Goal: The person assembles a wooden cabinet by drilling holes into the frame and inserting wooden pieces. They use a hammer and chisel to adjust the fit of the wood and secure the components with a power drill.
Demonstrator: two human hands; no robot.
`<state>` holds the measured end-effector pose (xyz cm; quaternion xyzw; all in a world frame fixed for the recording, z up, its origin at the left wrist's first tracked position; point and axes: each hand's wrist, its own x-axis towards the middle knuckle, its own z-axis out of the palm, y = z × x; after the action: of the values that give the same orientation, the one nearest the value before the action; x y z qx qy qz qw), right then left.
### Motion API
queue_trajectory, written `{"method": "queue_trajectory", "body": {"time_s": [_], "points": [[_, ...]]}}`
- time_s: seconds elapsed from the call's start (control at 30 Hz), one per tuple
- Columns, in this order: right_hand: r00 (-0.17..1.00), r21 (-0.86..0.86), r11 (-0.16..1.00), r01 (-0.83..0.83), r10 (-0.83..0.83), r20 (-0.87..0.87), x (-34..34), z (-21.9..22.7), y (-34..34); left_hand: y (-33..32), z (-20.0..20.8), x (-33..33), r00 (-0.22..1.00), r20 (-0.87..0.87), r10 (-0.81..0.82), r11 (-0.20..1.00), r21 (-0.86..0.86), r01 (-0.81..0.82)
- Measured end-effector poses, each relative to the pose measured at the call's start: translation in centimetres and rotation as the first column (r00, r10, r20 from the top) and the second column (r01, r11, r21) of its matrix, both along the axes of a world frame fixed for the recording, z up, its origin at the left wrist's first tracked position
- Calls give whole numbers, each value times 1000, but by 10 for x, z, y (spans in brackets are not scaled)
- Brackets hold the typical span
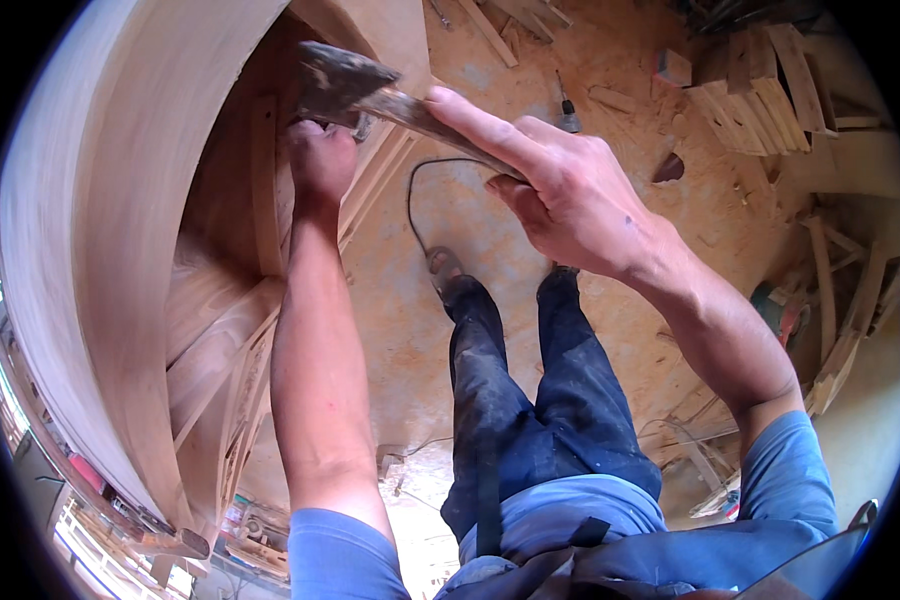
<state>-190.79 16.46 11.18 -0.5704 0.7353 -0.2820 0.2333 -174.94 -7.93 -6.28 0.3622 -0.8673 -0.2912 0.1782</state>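
My right hand (585, 200) is wrapped round the wooden handle of a hatchet (345, 80), its index finger stretched along the handle. The dark, worn metal head is at the upper left, just above my left hand (322, 160). That hand is closed by the inner side of a large curved wooden piece (135, 220). Whatever its fingers hold is hidden by the hatchet head and the fist itself. Wooden battens (375, 185) run close beside my left wrist.
Dust and shavings cover the floor (510, 80). A black cord (410, 200) curves near my feet. A tool with a thin bit (568, 115) lies farther off. Stacked wooden pieces (755, 105) stand at the far right, scrap lumber (850, 320) nearer.
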Motion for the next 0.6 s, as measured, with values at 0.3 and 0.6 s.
{"method": "queue_trajectory", "body": {"time_s": [0.3,0.6], "points": [[983,28,997,-74,78,-166,-3,-3,-40,27,23,-19,958,-218,187,886,459,-68],[979,101,993,-66,84,-186,-1,6,-39,36,32,-23,964,-174,199,919,374,-122]]}}
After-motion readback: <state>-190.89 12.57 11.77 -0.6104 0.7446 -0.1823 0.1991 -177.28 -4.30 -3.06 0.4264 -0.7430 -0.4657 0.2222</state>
